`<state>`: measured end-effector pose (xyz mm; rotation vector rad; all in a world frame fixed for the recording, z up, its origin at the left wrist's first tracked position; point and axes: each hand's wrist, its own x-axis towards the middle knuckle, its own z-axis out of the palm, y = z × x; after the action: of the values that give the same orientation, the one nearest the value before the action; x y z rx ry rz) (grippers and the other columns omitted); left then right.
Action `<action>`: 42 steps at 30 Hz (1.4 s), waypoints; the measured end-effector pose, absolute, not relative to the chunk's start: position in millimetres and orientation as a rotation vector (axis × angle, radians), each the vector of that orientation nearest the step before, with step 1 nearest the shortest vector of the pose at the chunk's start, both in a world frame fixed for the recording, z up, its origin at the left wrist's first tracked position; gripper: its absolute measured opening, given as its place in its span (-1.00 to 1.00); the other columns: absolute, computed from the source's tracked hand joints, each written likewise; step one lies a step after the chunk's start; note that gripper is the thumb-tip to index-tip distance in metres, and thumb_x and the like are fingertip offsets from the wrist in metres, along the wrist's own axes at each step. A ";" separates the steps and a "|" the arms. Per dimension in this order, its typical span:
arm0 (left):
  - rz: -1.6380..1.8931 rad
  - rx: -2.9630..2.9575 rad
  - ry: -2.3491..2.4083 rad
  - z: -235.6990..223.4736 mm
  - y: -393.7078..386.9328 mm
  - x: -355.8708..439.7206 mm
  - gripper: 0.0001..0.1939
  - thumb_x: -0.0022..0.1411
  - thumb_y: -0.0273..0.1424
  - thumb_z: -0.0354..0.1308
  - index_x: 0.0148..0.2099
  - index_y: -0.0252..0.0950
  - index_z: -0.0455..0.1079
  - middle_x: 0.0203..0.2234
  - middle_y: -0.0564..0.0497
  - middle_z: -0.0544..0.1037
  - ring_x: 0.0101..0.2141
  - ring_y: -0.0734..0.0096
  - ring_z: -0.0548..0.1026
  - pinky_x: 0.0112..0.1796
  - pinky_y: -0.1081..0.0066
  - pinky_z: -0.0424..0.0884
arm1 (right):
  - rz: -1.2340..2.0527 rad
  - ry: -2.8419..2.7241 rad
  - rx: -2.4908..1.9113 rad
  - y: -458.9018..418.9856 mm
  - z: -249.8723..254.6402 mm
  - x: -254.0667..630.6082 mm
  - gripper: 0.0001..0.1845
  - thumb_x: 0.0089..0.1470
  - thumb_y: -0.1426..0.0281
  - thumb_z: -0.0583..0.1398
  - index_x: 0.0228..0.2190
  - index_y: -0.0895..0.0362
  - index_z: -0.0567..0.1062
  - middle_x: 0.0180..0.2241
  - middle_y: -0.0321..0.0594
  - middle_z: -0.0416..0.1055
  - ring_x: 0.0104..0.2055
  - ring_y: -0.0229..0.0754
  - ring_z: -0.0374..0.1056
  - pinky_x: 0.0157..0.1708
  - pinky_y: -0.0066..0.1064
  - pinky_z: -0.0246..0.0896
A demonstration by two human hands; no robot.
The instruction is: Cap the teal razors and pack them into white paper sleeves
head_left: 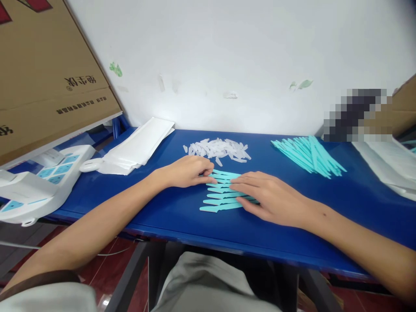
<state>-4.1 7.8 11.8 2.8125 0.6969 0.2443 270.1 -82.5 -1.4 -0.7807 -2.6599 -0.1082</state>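
Turquoise sticks (221,196) under the right hand (266,195) lie crosswise, notched ends leftward.

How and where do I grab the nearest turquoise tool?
Probably pinch the nearest turquoise tool by its slim handle, just right of the wider left end, coming from the near edge of the blue table: no other tool lies there, and the right hand hides its right end.

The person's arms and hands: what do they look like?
Left hand and right hand wear no gloves. A pale grey sleeve with a dark brown band shows on the left arm; no right sleeve shows. A small spot marks the right forearm.
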 end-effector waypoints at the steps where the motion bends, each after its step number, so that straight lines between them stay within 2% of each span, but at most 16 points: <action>1: 0.252 2.817 0.701 11.7 7.5 -3.7 -0.56 0.47 -0.09 0.15 -0.37 -0.25 0.17 -0.47 0.07 0.35 -0.46 0.39 0.28 -0.38 0.38 0.13 | -0.103 -2.664 -0.785 -82.7 -1.5 269.6 -0.70 0.38 0.36 0.12 -0.07 0.20 0.62 0.00 0.05 0.63 -0.01 0.07 0.57 -0.02 -0.06 0.49; 9: 0.300 2.839 0.764 5.6 5.1 2.5 -0.53 0.42 0.01 0.19 -0.31 -0.25 0.17 -0.38 0.05 0.35 -0.38 0.35 0.31 -0.35 0.39 0.13 | -0.063 -2.675 -0.797 -83.6 -1.9 268.3 -0.70 0.39 0.35 0.12 -0.03 0.17 0.61 0.02 0.03 0.62 0.06 0.08 0.53 0.02 -0.02 0.45; 13: 0.325 2.842 0.773 3.3 4.5 3.3 -0.52 0.42 0.06 0.16 -0.27 -0.26 0.25 -0.33 0.01 0.40 -0.36 0.32 0.35 -0.33 0.39 0.16 | -0.032 -2.695 -0.801 -83.6 0.4 268.8 -0.66 0.42 0.31 0.09 -0.01 0.16 0.61 -0.01 -0.01 0.63 0.06 0.07 0.53 0.02 -0.03 0.44; 15: 0.331 2.841 0.769 3.5 4.2 2.8 -0.57 0.46 0.02 0.10 -0.22 -0.26 0.31 -0.30 -0.02 0.44 -0.33 0.30 0.38 -0.31 0.38 0.20 | -0.033 -2.684 -0.793 -83.3 0.9 268.8 -0.64 0.43 0.32 0.07 0.00 0.18 0.61 0.01 -0.01 0.63 0.06 0.08 0.53 0.03 -0.02 0.44; 20: 0.320 2.880 0.768 8.0 4.7 -1.0 -0.68 0.56 -0.20 -0.07 -0.16 -0.28 0.37 -0.26 -0.06 0.46 -0.27 0.27 0.42 -0.25 0.35 0.26 | -0.123 -2.649 -0.825 -80.5 -0.8 270.4 -0.61 0.42 0.33 0.07 0.02 0.26 0.60 0.06 0.09 0.60 0.07 0.13 0.54 0.05 -0.01 0.43; 24: 0.341 2.894 0.745 12.6 6.5 -5.6 -0.69 0.57 -0.29 -0.10 -0.12 -0.30 0.41 -0.25 -0.08 0.47 -0.27 0.28 0.43 -0.22 0.35 0.30 | -0.133 -2.639 -0.851 -79.3 0.2 272.2 -0.63 0.42 0.33 0.07 -0.03 0.25 0.60 -0.06 0.07 0.64 -0.05 0.08 0.58 -0.03 -0.08 0.44; 29: 0.346 2.897 0.594 11.0 7.0 -7.0 -0.63 0.57 -0.37 -0.11 0.15 -0.25 0.49 -0.20 -0.10 0.45 -0.21 0.28 0.45 -0.20 0.36 0.34 | -0.198 -2.640 -0.920 -80.0 3.6 273.2 -0.66 0.41 0.35 0.07 -0.14 0.19 0.64 -0.22 -0.03 0.65 -0.20 0.01 0.57 -0.16 -0.16 0.41; 34: 0.319 2.933 0.549 8.9 5.2 -4.8 -0.59 0.55 -0.41 -0.11 0.17 -0.23 0.54 -0.24 -0.10 0.42 -0.27 0.29 0.42 -0.25 0.36 0.33 | -0.361 -2.585 -1.013 -78.8 2.6 274.7 -0.69 0.38 0.36 0.10 -0.19 0.18 0.64 -0.38 -0.12 0.61 -0.35 -0.02 0.53 -0.32 -0.21 0.33; 39: 0.302 2.957 0.574 11.4 4.8 -5.1 -0.62 0.52 -0.41 -0.04 0.15 -0.25 0.57 -0.21 -0.12 0.44 -0.25 0.29 0.44 -0.26 0.35 0.33 | -0.331 -2.650 -1.004 -73.0 -1.6 280.0 -0.78 0.32 0.45 0.16 -0.17 0.16 0.63 -0.28 -0.14 0.62 -0.30 -0.07 0.51 -0.31 -0.26 0.33; 42: 0.320 2.969 0.579 11.2 5.1 -4.9 -0.64 0.50 -0.41 0.00 0.14 -0.26 0.58 -0.19 -0.13 0.46 -0.21 0.25 0.46 -0.22 0.33 0.37 | -0.298 -2.715 -0.970 -69.0 -3.3 285.2 -0.77 0.33 0.49 0.15 -0.15 0.15 0.63 -0.23 -0.10 0.63 -0.25 -0.07 0.51 -0.26 -0.28 0.35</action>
<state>-4.9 5.1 11.2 2.9692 0.5786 0.3201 285.2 -69.0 -3.3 -0.9698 -2.7152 -0.2984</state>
